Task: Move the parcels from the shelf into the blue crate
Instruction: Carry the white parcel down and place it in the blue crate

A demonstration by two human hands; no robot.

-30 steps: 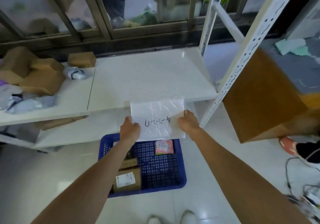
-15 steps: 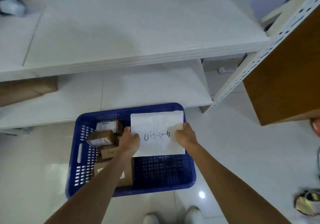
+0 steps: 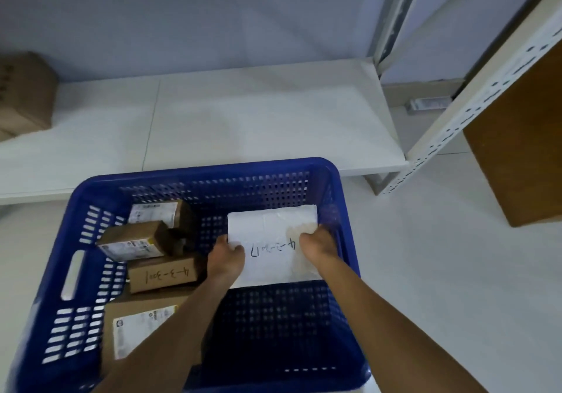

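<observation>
A: From the head view, which step is this?

B: Placing, I'd judge; the left hand (image 3: 226, 257) and the right hand (image 3: 317, 245) each pinch a side edge of the white parcel (image 3: 273, 240), which sits inside the blue crate (image 3: 76, 274) on its right half, low near the mesh floor; whether it rests there I cannot tell.

A: And next?

B: Probably set it flat and loosen both grips; the cardboard boxes (image 3: 161, 274) crowd the left side, so keep right.

A: How does it look?

B: A flat, soft, crinkled white mailer; dark handwritten characters across its face; edges slightly bowed; the lower shelf (image 3: 243, 119) behind is mostly bare.
</observation>
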